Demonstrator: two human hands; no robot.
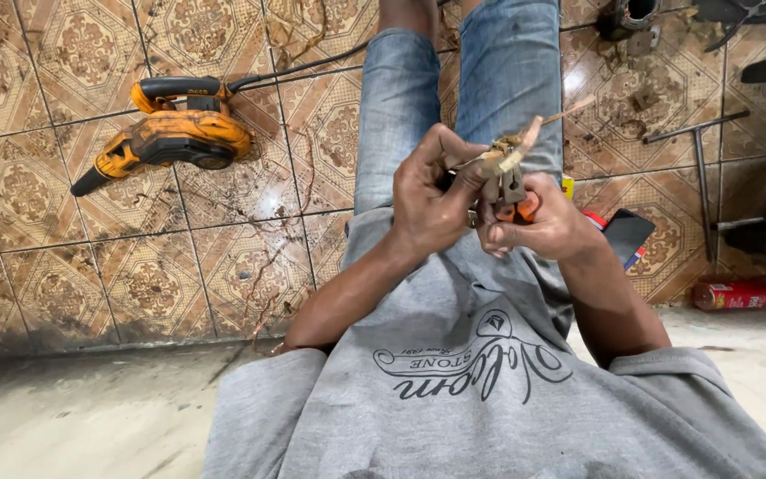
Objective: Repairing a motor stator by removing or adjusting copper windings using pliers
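Head view, looking down the person's own body at a grey printed shirt (489, 390) and blue jeans (489, 80), with a patterned tile floor (55, 266) beyond. The left hand (432, 200) and right hand (538, 226) meet just above the lap, close together and touching the same work. The left grip is closed: thumb and fingers pinch a small frayed bundle of pale wire or fibre strands (507, 155), whose loose ends stick out toward 1 o'clock. The right grip is closed around the orange handles of a pair of pliers (514, 191); the grey metal head of the tool points toward 12 o'clock and stands against the bundle just below the left fingertips. Whether the plier head actually bites the strands cannot be told. At 10 o'clock from the hands, well apart on the floor, lies an orange and black electric blower (166, 133), its black cord (312, 66) running toward 1 o'clock from it. At 3 o'clock from the hands, near the right forearm, a dark flat object (627, 232) rests on the tiles. A red can (733, 295) lies on its side at 4 o'clock, farther out. A thin metal T-shaped rod (698, 160) lies at 2 o'clock.
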